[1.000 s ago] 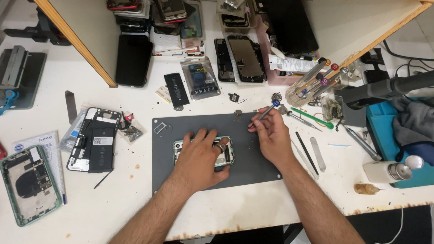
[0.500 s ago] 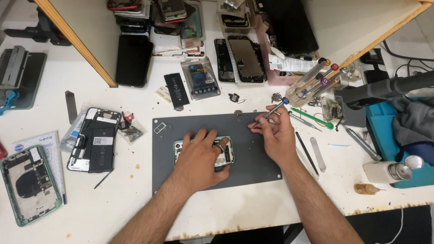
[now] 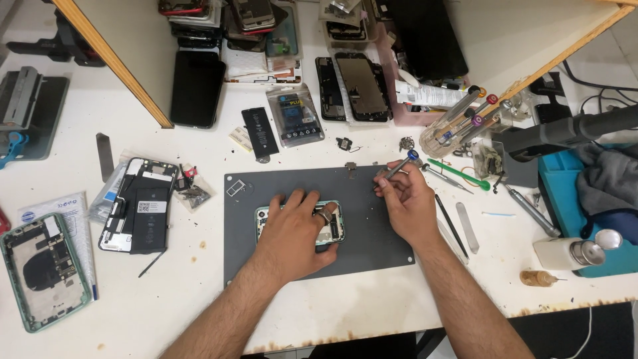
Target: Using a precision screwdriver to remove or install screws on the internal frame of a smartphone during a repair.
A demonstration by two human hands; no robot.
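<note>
My left hand (image 3: 296, 229) lies flat on an opened green phone (image 3: 334, 229) that rests on a dark grey work mat (image 3: 372, 239), a ring on one finger. My right hand (image 3: 404, 199) hovers over the mat's upper right part, to the right of the phone. It grips a small screwdriver (image 3: 400, 165) with a blue cap, the tool pointing up and to the right. A small metal bracket (image 3: 351, 167) and a card tray (image 3: 236, 189) lie on the mat's upper edge.
A disassembled black phone (image 3: 138, 206) and a green phone housing (image 3: 41, 269) lie at the left. A loose battery (image 3: 259, 131), a bagged battery (image 3: 294, 114) and screens sit behind the mat. A screwdriver holder (image 3: 458, 119), tweezers, a pry tool (image 3: 466, 227) and a bottle (image 3: 573, 251) stand right.
My right hand has moved a little up and right with the screwdriver, whose cap end has shifted outward. My left hand has stayed on the phone.
</note>
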